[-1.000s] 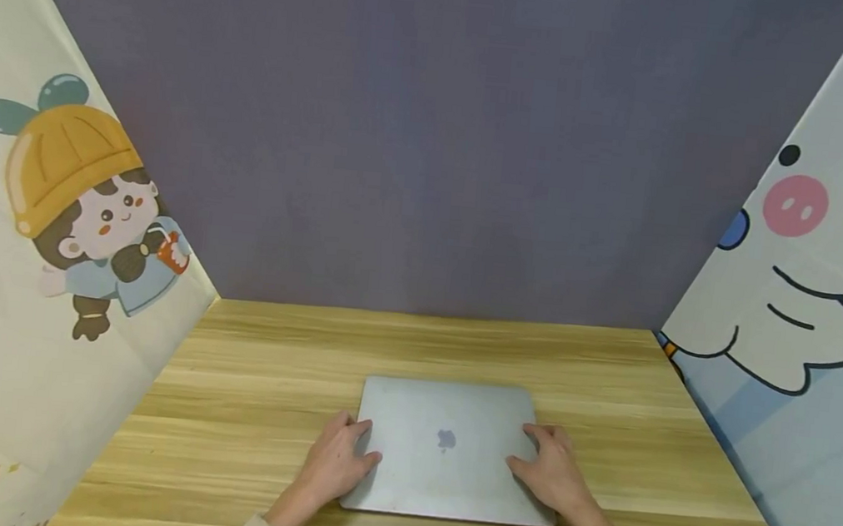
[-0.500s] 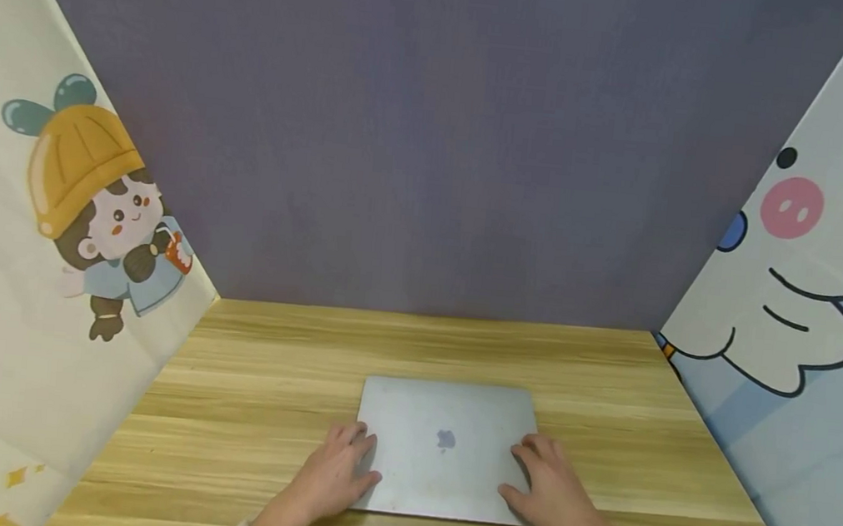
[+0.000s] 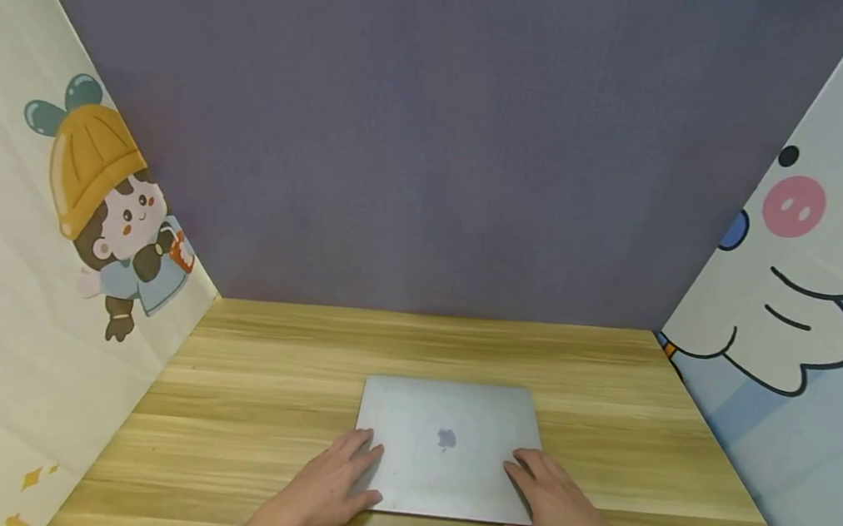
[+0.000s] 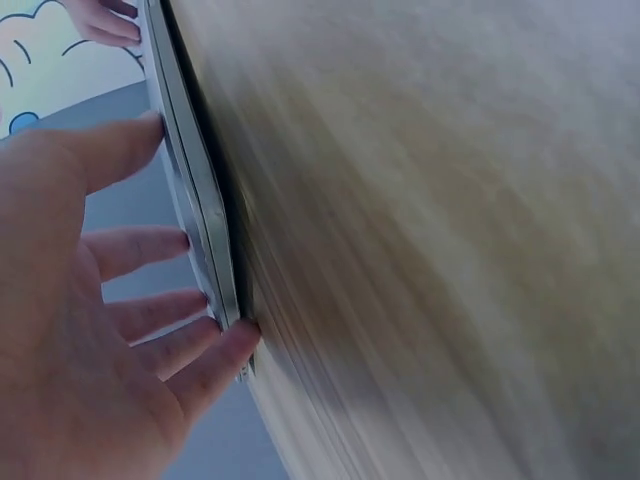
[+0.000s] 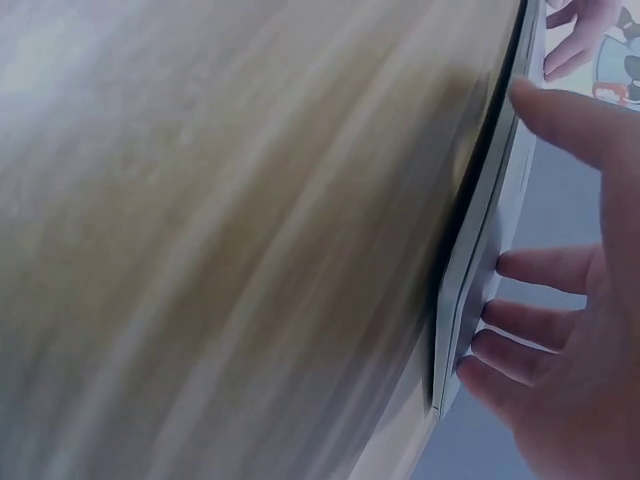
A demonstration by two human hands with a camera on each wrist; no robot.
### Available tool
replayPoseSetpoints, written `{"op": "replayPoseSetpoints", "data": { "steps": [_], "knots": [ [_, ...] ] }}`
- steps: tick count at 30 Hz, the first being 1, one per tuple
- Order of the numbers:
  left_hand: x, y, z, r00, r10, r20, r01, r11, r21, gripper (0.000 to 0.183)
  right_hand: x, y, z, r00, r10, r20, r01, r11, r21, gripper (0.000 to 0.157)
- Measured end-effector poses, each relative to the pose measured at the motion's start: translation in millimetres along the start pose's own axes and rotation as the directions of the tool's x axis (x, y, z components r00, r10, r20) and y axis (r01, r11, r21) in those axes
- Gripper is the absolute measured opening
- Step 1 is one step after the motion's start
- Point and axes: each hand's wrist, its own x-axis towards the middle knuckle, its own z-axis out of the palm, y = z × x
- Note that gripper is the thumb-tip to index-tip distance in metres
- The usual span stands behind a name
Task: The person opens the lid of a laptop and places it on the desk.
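A closed silver laptop (image 3: 448, 474) with an apple logo lies flat on the wooden table (image 3: 295, 335). My left hand (image 3: 327, 484) is at its front left corner, fingers spread. In the left wrist view, the thumb touches the lid near the front edge, and the little finger reaches the laptop's side. My right hand (image 3: 561, 513) is at the front right corner. Its fingers rest on the lid, and in the right wrist view the thumb (image 5: 560, 115) lies at the laptop's front edge. Neither hand is curled round the laptop.
A dark grey panel (image 3: 432, 147) stands behind the table. A cream sheet (image 3: 8, 260) with a cartoon child borders the left side, and a blue and white cartoon sheet (image 3: 826, 457) borders the right. Wood surface surrounds the laptop.
Both hands have slid along the laptop's sides toward its front corners, closer to me. The right thumb has moved from the lid to the front edge. The laptop has stayed put.
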Motion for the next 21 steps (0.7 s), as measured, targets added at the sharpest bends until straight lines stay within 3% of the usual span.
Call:
{"op": "replayPoseSetpoints", "data": {
  "steps": [11,21],
  "knots": [
    [-5.4,-3.6,1.7,1.0,0.019,0.007,-0.019,0.999,-0.032,0.064,1.8,8.2,-4.1,0.997,-0.012,0.074,0.016,0.998,-0.059,0.083],
    [-7.5,-1.1,2.3,0.999,-0.032,-0.027,0.031,0.999,-0.034,0.065,1.7,9.7,-3.2,0.998,-0.062,0.014,0.064,0.991,-0.121,0.079]
  ]
}}
